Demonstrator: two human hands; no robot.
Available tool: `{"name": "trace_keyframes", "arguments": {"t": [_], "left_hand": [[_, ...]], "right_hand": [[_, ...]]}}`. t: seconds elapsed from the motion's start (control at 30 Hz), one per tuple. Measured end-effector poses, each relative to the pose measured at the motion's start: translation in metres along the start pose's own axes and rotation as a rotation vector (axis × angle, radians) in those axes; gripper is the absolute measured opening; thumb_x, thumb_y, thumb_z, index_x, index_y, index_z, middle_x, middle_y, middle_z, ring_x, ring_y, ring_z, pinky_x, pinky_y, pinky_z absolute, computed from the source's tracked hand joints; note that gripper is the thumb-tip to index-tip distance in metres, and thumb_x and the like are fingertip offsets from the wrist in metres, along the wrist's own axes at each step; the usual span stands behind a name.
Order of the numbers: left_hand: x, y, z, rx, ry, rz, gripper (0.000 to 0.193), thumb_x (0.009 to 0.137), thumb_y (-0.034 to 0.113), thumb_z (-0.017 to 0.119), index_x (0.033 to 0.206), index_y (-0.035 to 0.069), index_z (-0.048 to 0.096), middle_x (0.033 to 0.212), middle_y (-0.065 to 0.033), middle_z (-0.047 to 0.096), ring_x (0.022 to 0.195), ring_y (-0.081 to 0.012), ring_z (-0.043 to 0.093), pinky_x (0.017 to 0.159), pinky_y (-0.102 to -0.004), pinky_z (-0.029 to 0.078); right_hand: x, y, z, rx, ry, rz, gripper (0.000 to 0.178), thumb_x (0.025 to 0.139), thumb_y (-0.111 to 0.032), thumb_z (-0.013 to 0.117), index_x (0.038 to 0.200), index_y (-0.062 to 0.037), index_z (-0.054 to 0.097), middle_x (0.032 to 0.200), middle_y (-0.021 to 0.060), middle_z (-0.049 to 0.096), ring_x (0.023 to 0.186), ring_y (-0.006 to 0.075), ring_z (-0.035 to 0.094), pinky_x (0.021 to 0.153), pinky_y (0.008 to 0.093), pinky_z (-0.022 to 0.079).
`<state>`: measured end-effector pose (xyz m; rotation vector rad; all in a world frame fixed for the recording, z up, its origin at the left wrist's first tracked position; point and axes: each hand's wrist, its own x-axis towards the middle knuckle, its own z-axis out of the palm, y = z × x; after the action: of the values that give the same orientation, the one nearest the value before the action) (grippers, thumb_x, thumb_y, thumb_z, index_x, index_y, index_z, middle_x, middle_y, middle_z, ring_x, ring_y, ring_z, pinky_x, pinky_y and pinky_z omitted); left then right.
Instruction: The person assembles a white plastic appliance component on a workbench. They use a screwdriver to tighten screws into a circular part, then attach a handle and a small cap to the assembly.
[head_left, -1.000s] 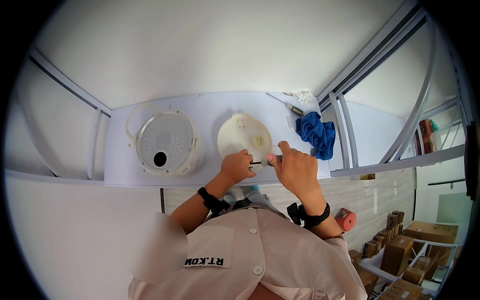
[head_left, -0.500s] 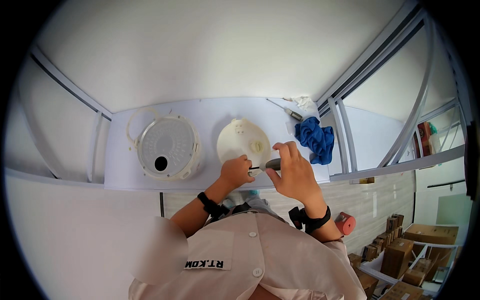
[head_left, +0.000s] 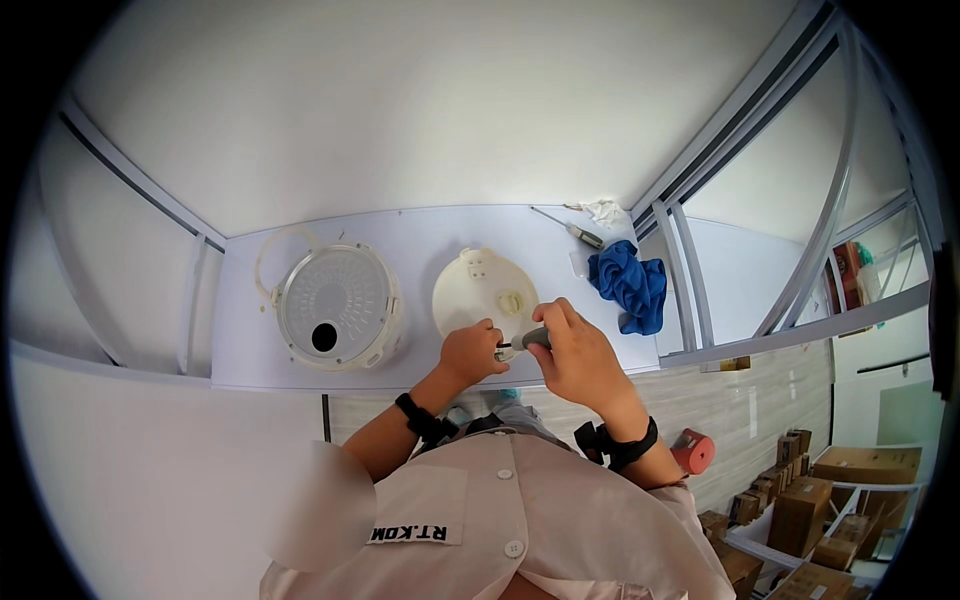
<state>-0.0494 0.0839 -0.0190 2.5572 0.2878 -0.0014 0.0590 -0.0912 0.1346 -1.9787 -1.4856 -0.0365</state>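
A round cream cover [head_left: 462, 296] lies on the white table in front of me, its hollow inside facing up. At its near edge my left hand [head_left: 473, 353] is closed on a small pale part [head_left: 504, 353]; whether this part belongs to the cover I cannot tell. My right hand [head_left: 580, 360] is wrapped round the grey handle of a screwdriver [head_left: 537, 339]. The screwdriver points left, and its tip end is at the pale part beside my left fingers. The fingers partly hide the contact.
On the left of the table [head_left: 420, 226] stands a round white appliance body [head_left: 338, 300] with a cream ring [head_left: 262, 262] behind it. A second screwdriver [head_left: 582, 234], a crumpled white tissue [head_left: 606, 211] and a blue cloth [head_left: 630, 285] lie at the right. Metal frames flank the table.
My right hand has turned, its fingers now closer round the screwdriver handle, and the screwdriver sits nearer my left hand. The table shows slightly lower in the view.
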Motion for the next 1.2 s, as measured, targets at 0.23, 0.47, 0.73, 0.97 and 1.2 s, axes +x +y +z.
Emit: {"name": "trace_keyframes", "arguments": {"t": [0.23,0.47,0.73,0.97,1.2], "left_hand": [[-0.002,-0.001,-0.002,0.0,0.013,0.005,0.045,0.066,0.042,0.089,0.095,0.01,0.079,0.098,-0.0055,0.069,0.085,-0.03,0.071,0.074,-0.0433,0.059],[-0.002,-0.002,0.0,-0.003,0.033,0.037,0.041,0.065,0.041,0.089,0.09,0.01,0.078,0.094,-0.0055,0.069,0.081,-0.0308,0.071,0.071,-0.0442,0.059],[-0.002,-0.003,0.0,0.006,0.045,0.044,0.042,0.064,0.04,0.089,0.09,0.009,0.077,0.094,-0.0059,0.068,0.08,-0.0312,0.07,0.07,-0.0442,0.059],[0.0,-0.003,0.002,0.048,0.002,0.042,0.042,0.064,0.04,0.089,0.091,0.01,0.077,0.096,-0.0058,0.068,0.08,-0.0315,0.07,0.071,-0.0439,0.059],[-0.001,-0.003,0.002,0.04,0.031,0.036,0.042,0.064,0.04,0.089,0.091,0.01,0.077,0.093,-0.0053,0.067,0.079,-0.0303,0.07,0.07,-0.0442,0.058]], "right_hand": [[0.005,-0.007,-0.003,-0.161,-0.075,0.233,0.038,0.089,-0.017,0.076,0.119,-0.0054,0.054,0.095,0.0158,0.064,0.077,0.0357,0.069,0.061,0.0429,0.055],[0.005,0.004,0.005,-0.213,-0.146,0.308,0.041,0.089,-0.02,0.077,0.12,-0.0049,0.055,0.092,0.0151,0.065,0.074,0.0361,0.069,0.06,0.0427,0.055],[0.006,0.0,-0.008,-0.058,-0.034,0.042,0.037,0.091,-0.027,0.077,0.114,-0.0056,0.058,0.08,0.0128,0.066,0.066,0.0361,0.07,0.055,0.0427,0.054],[0.005,0.001,0.001,-0.215,-0.19,0.426,0.038,0.087,-0.016,0.077,0.117,-0.0055,0.057,0.095,0.0152,0.066,0.078,0.0383,0.069,0.065,0.0441,0.056],[0.002,0.005,-0.006,0.001,-0.091,0.07,0.032,0.09,-0.016,0.076,0.113,-0.0042,0.058,0.096,0.0191,0.067,0.075,0.0412,0.07,0.062,0.0461,0.055]]}}
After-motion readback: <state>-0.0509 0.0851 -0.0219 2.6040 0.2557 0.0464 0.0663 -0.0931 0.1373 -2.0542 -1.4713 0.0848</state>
